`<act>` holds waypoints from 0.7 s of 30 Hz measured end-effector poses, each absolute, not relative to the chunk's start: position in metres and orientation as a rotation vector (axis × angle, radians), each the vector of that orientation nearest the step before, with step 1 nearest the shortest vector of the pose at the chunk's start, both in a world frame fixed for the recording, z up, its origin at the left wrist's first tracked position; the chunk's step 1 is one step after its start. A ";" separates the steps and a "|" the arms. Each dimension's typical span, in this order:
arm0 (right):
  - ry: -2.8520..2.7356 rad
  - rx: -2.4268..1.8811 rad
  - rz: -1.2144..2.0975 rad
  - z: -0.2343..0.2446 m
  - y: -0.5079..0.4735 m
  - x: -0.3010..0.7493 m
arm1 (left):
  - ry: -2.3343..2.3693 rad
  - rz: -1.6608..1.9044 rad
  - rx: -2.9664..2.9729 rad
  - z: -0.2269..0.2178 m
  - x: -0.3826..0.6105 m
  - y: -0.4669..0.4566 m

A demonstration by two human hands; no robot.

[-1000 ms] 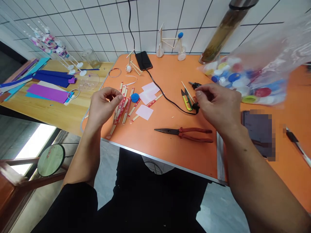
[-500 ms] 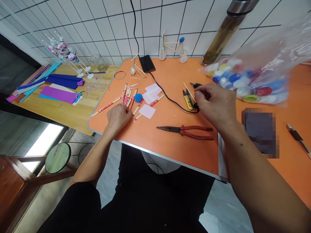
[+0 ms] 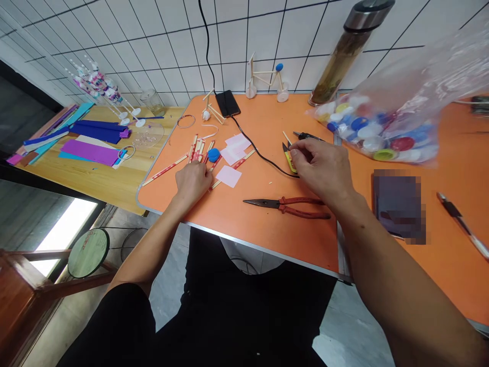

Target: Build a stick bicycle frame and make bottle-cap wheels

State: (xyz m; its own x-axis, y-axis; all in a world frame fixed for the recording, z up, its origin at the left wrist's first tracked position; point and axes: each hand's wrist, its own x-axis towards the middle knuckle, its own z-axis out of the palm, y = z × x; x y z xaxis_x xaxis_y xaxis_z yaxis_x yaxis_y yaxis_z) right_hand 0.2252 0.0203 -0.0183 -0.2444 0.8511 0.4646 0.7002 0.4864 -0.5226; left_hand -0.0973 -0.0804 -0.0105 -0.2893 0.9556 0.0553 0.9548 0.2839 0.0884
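My left hand [image 3: 193, 183] lies on a loose pile of wooden sticks in red-printed paper wrappers [image 3: 198, 153], with its fingers curled over their near ends. A blue bottle cap [image 3: 214, 155] sits just beyond those fingers, and pale pink paper squares [image 3: 229, 176] lie to the right. My right hand [image 3: 321, 168] hovers with its fingertips pinched together, right beside yellow-handled thread snips [image 3: 289, 159]. A black cable [image 3: 263, 159] runs under that hand, and its end is hidden. Any small item in the pinch is hidden too.
Red-handled needle-nose pliers [image 3: 286, 206] lie below my right hand. A plastic bag of bottle caps [image 3: 382, 127] rests at the right, with a steel-capped bottle [image 3: 344, 58] behind it. A phone [image 3: 227, 103] and a stick-built bicycle model [image 3: 267, 81] stand at the back edge.
My left hand has come down from above the table onto the stick pile. My right hand has shifted left towards the snips, and the whole view has tilted slightly.
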 end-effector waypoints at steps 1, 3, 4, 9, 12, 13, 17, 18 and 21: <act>-2.013 -1.279 0.267 -0.019 0.020 0.224 | 2.527 0.150 1.859 -0.009 -0.100 -0.079; -2.010 -1.287 0.269 -0.019 0.020 0.224 | 2.554 0.116 1.842 -0.006 -0.105 -0.079; -2.009 -1.291 0.271 -0.019 0.020 0.223 | 2.564 0.102 1.839 -0.004 -0.106 -0.080; -2.032 -1.274 0.265 -0.018 0.019 0.223 | 2.474 0.196 1.941 0.002 -0.091 -0.087; -2.052 -1.274 0.257 -0.018 0.017 0.221 | 2.312 0.156 1.947 0.002 -0.078 -0.090; -2.062 -1.270 0.255 -0.018 0.016 0.220 | 2.285 0.138 1.934 0.002 -0.076 -0.091; -2.125 -1.240 0.266 -0.018 0.012 0.215 | 2.286 0.073 1.912 -0.001 -0.074 -0.093; -2.137 -1.239 0.270 -0.018 0.011 0.214 | 2.297 0.046 1.925 -0.002 -0.075 -0.094; -2.156 -1.251 0.288 -0.017 0.008 0.210 | 2.311 -0.046 1.998 -0.004 -0.073 -0.101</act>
State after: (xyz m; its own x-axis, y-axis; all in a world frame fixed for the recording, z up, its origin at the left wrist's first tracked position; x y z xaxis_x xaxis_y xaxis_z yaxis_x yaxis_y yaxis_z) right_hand 0.2102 0.0075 -0.0167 -0.3573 0.8419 0.4044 0.7063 0.5269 -0.4728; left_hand -0.0730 -0.1006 -0.0036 -0.1426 0.9862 -0.0845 0.9887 0.1458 0.0337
